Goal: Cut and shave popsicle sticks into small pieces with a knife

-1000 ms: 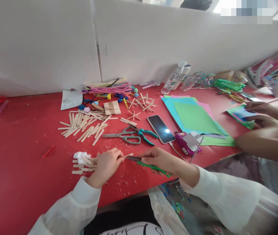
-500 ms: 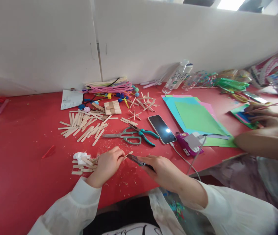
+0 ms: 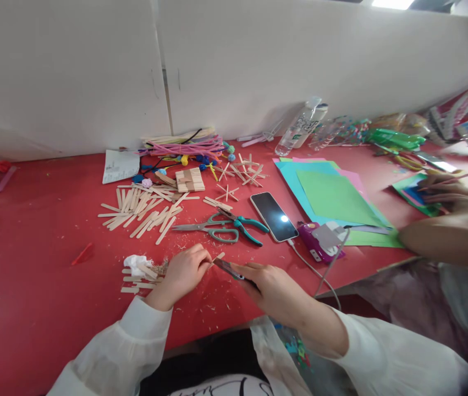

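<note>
Pinching a thin wooden stick [image 3: 218,257] between thumb and fingertips, the left hand [image 3: 186,273] rests low over the red tabletop [image 3: 52,236], near its front edge. The stick's pale end pokes out past the fingertips toward the right hand [image 3: 277,289], whose fingers are closed around a dark-bladed cutting tool [image 3: 229,268]. Seen nearly edge-on, that tool is probably a pair of scissors, though its handles are mostly hidden by the hand. Its tip meets or almost meets the stick; which of the two is hard to tell.

Fine wood shavings [image 3: 160,268] lie scattered around both hands. Just left of the left wrist sit several loose craft sticks [image 3: 138,289], with a crumpled white tissue [image 3: 135,264] on top of them. Beyond the hands, grey-green scissors [image 3: 188,227] lie with their handles touching teal-handled pliers [image 3: 240,221]. A larger heap of craft sticks [image 3: 138,207] spreads to the left of these, below a banded bundle of sticks [image 3: 190,180].

To the right of the pliers lies a smartphone [image 3: 274,216], plugged into a white cable [image 3: 306,261], beside a purple device [image 3: 316,254]. Farther right, past sheets of coloured paper [image 3: 332,198], a co-worker's hands [image 3: 448,192] handle small coloured sheets.
</note>
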